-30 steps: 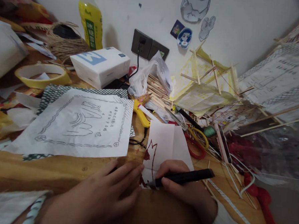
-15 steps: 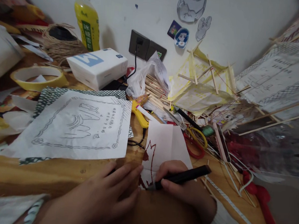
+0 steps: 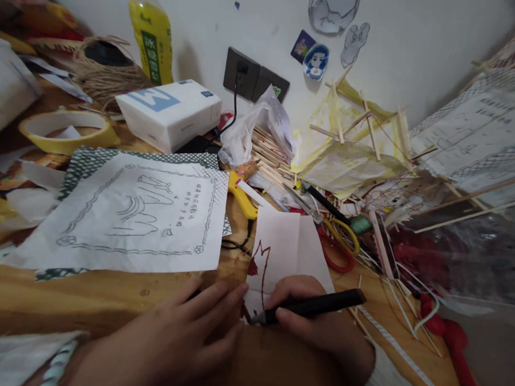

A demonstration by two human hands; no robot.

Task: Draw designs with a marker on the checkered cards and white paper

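My right hand point(image 3: 307, 311) is closed around a black marker point(image 3: 325, 305), its tip touching the lower left part of a white sheet of paper point(image 3: 281, 234). Dark red lines on that paper form a pointed outline, with a patch filled in at its left edge. My left hand point(image 3: 190, 322) lies flat with its fingers stretched out, fingertips on the paper's left edge beside the marker tip. To the left is a larger sheet with a black line drawing point(image 3: 153, 210), resting on green patterned paper point(image 3: 86, 164).
Behind the paper lie a yellow glue gun point(image 3: 244, 201), scissors with red and yellow handles point(image 3: 339, 237) and a bundle of thin sticks point(image 3: 272, 156). A white box point(image 3: 170, 113), tape roll point(image 3: 68, 134), twine point(image 3: 108, 73) and bottle point(image 3: 151, 37) stand farther back. A yellow stick-framed paper structure point(image 3: 350, 146) leans right.
The marker tip has shifted slightly left along the bottom of the red drawing. My left hand stays in place. The whole view has moved very slightly.
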